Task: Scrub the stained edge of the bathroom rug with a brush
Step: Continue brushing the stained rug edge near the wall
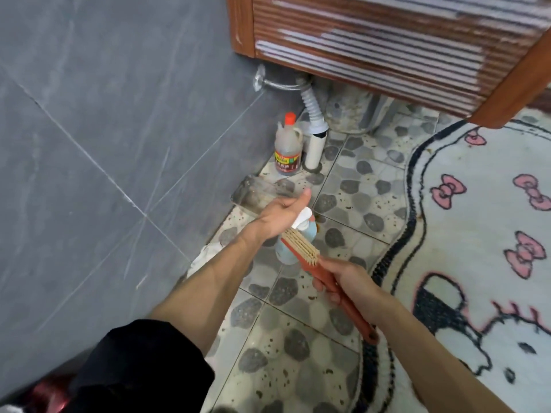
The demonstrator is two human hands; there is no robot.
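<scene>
From the sleeve [143,368] at lower left, the left hand [278,211] reaches the bottle [286,249] mid-frame, probably for cleaner; its fingers are hidden and the grip unclear. The right hand [348,284] clasps the brush [301,245], held ready. The rug [477,234] lies right.

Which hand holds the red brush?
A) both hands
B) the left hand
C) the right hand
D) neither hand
C: the right hand grips the brush by its red handle, while the left hand is open over the spray bottle.
</scene>
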